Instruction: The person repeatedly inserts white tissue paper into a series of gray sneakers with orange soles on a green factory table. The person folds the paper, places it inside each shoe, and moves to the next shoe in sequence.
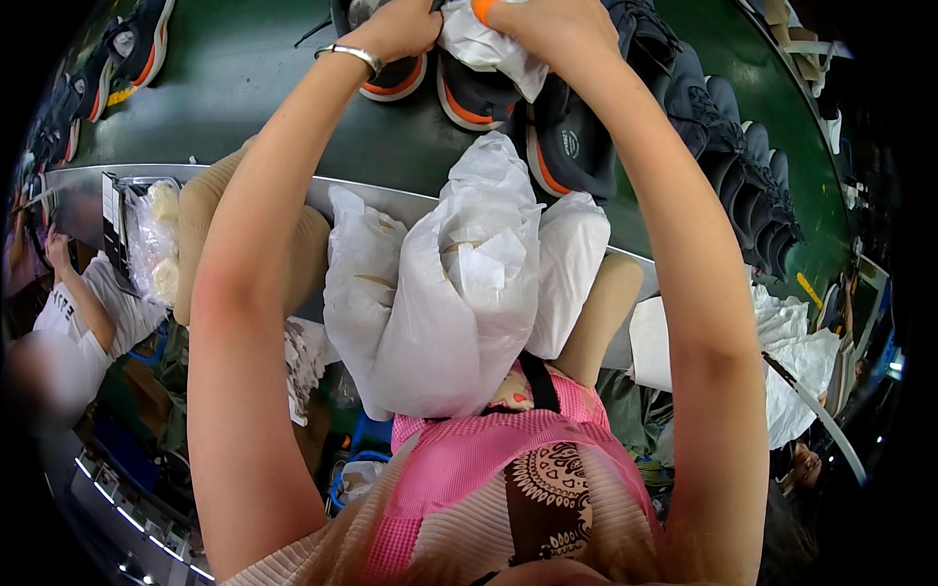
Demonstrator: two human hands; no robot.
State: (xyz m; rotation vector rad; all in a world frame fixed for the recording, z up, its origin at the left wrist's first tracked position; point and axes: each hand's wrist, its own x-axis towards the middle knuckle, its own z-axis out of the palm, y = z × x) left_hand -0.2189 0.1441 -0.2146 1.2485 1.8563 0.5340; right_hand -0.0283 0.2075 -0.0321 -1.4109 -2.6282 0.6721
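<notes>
Both my arms reach forward to the far edge of the view. My right hand (552,29), with an orange cover on one digit, grips crumpled white tissue paper (493,54) over a dark sneaker (476,103) with an orange and white sole. My left hand (396,31), wearing a silver bracelet (354,57), has its fingers curled at the sneaker's upper, beside the paper; its fingertips are partly hidden. A second dark sneaker (396,80) stands under my left hand. Another sneaker (572,142) stands to the right, its insole showing.
White paper bundles (469,293) lie on my lap. Rows of dark sneakers stand on the green surface (254,68) at right and far left. A plastic-wrapped pack (151,239) lies at left. White sheets (791,361) hang at right. Another person (88,303) is at far left.
</notes>
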